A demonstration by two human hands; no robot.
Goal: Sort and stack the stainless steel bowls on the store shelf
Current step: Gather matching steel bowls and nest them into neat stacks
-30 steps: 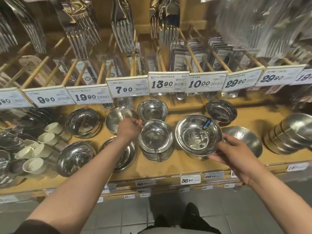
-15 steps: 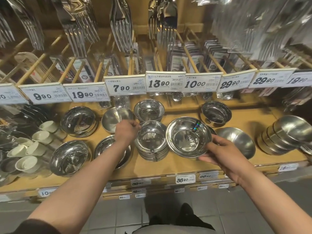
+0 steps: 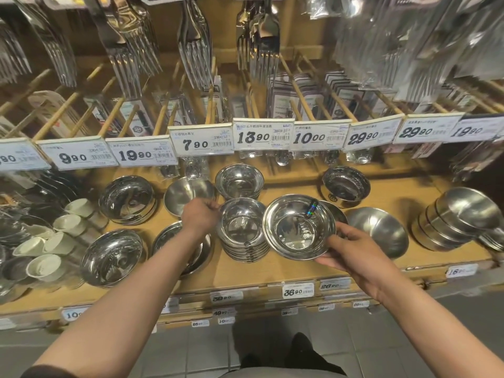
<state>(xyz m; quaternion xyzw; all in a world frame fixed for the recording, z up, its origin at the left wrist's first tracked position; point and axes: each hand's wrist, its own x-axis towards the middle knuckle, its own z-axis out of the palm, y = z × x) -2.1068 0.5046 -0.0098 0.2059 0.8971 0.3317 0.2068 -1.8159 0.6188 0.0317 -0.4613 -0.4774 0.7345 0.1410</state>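
My right hand (image 3: 351, 249) grips the near right rim of a wide steel bowl (image 3: 298, 227) with a shiny sticker, held tilted just above the wooden shelf (image 3: 272, 271). Its left rim overlaps a stack of small steel bowls (image 3: 242, 230). My left hand (image 3: 200, 215) holds the left edge of that stack, fingers curled at the top rim. More steel bowls stand around: one behind the stack (image 3: 239, 181), a matte one (image 3: 188, 192) behind my left hand, and a footed one (image 3: 346, 185) at the back right.
Steel plates and bowls (image 3: 111, 256) fill the left of the shelf, beside white cups (image 3: 46, 266). A matte bowl (image 3: 379, 230) and a leaning stack of bowls (image 3: 458, 216) sit to the right. Price tags (image 3: 263, 136) and hanging forks (image 3: 195, 45) overhang the back.
The right hand has carried the wide bowl leftwards until it overlaps the small stack. The left hand has stayed at the stack's left edge.
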